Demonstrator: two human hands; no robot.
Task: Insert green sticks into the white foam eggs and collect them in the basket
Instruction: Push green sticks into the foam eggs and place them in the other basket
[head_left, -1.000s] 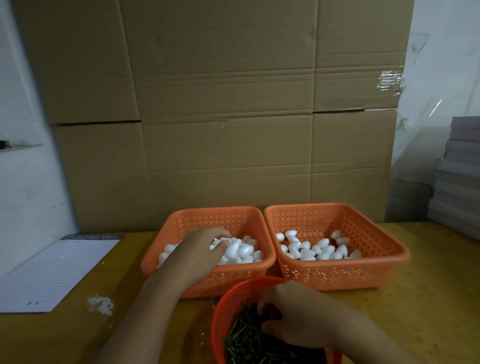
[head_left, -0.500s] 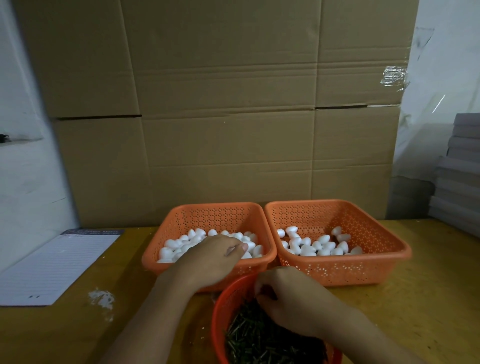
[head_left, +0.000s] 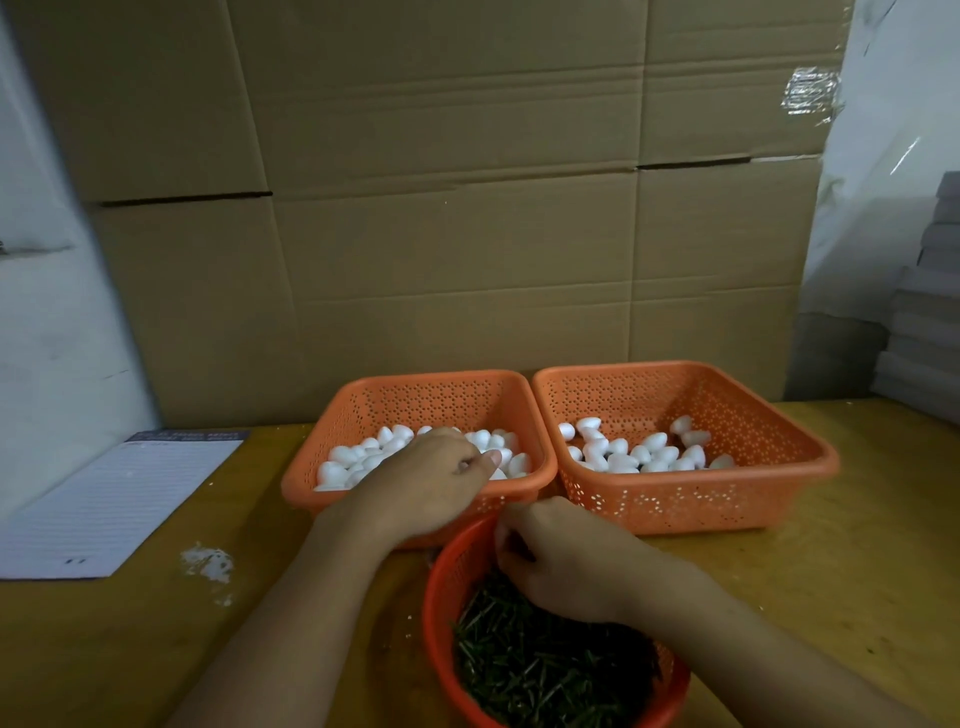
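Currently we have the left hand (head_left: 426, 486) reaching over the near wall of the left orange basket (head_left: 332, 486), fingers curled down among the white foam eggs (head_left: 363, 460); a fingertip shows pale, but whether an egg is pinched under the palm we cannot tell. The right hand (head_left: 566, 561) is dipped into the round red basket (head_left: 441, 587) at the near edge of the desk (head_left: 857, 571), fingers curled into the heap of green sticks (head_left: 545, 670); any stick between the fingertips is hidden, so its grip is unclear too.

We judge the layout to be deliberate: sticks nearest the body, egg stock just behind, so each hand fetches one part without crossing the other. The right orange basket (head_left: 779, 467), touching the left one toward the far edge, holds fewer eggs (head_left: 644, 452); these are likely the finished ones, though no sticks can be made out on them.

Cut off: the near rim of the red basket and both forearms. A lined sheet (head_left: 104, 509) lies at the left edge, with white crumbs (head_left: 208, 564) beside it.
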